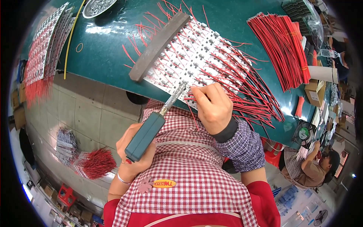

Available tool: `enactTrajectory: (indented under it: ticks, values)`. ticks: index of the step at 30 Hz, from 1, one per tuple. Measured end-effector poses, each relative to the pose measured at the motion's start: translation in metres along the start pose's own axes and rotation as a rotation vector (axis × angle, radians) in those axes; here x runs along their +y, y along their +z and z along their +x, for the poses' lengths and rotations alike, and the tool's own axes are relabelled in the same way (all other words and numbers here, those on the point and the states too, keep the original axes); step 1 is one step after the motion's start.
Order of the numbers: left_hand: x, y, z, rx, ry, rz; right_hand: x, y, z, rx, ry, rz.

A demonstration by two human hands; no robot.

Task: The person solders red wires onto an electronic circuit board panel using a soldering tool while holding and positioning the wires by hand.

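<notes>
My left hand (133, 145) is closed round the dark green handle of a soldering iron (145, 135). The iron's metal tip rests at the near edge of a white circuit board panel (196, 56), with small black parts in rows. Close beside the tip, my right hand (215, 108) pinches a wire against the panel; its fingers partly hide the end. Many red and black wires (249, 102) fan out from the panel's right side. Thin red wires also stick out at its far left. A dark bar (160, 45) lies across the panel's left part.
Bundled red wires (278, 51) lie right on the green table (102, 49). A metal dish (97, 6), a yellow strip (72, 43) and stacked wired panels (47, 45) are at the left. A small fan (303, 133) stands at the right edge. A co-worker (314, 166) sits beyond.
</notes>
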State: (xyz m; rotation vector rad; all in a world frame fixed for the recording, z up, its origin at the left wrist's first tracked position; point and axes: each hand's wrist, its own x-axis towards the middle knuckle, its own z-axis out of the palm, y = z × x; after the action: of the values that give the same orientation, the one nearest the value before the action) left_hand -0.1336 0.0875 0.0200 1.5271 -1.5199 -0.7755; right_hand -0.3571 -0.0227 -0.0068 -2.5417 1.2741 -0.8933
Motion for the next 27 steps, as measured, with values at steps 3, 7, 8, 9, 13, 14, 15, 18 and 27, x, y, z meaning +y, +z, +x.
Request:
enactTrajectory:
  ticks: [3,7,8,9,13,14,15,18,27]
  values:
    - [-0.0027,-0.0014,-0.001,-0.026,0.018,0.007,-0.0013,0.0006,0.0007,-0.017,0.009,-0.012]
    - [-0.0047,-0.0001,-0.0011,-0.046,-0.006,-0.007,-0.0012,0.0018,-0.0002,-0.022,0.013,-0.016]
    - [-0.0049,0.0002,-0.0015,-0.048,-0.02,-0.013,-0.0007,0.0017,-0.001,-0.021,0.013,-0.016]
    - [-0.0042,0.0,-0.0015,-0.048,-0.018,-0.013,-0.0001,0.0013,-0.0019,-0.035,-0.001,-0.03]
    - [-0.007,-0.0004,-0.001,-0.069,-0.035,0.0,-0.001,0.0037,0.0,-0.03,0.012,-0.012]
    - [-0.0072,-0.0008,-0.0011,-0.082,-0.026,0.005,-0.0014,0.0039,-0.0001,-0.029,0.012,-0.012]
    - [-0.0068,-0.0008,-0.0009,-0.082,-0.025,0.005,-0.0018,0.0041,-0.0004,-0.028,0.013,-0.015]
    - [-0.0051,-0.0009,0.0005,-0.088,-0.024,0.022,0.0001,0.0044,-0.0015,-0.046,-0.014,-0.029]
    - [-0.0031,-0.0014,0.002,-0.067,0.001,0.013,-0.0006,0.0038,0.0001,-0.078,-0.042,-0.049]
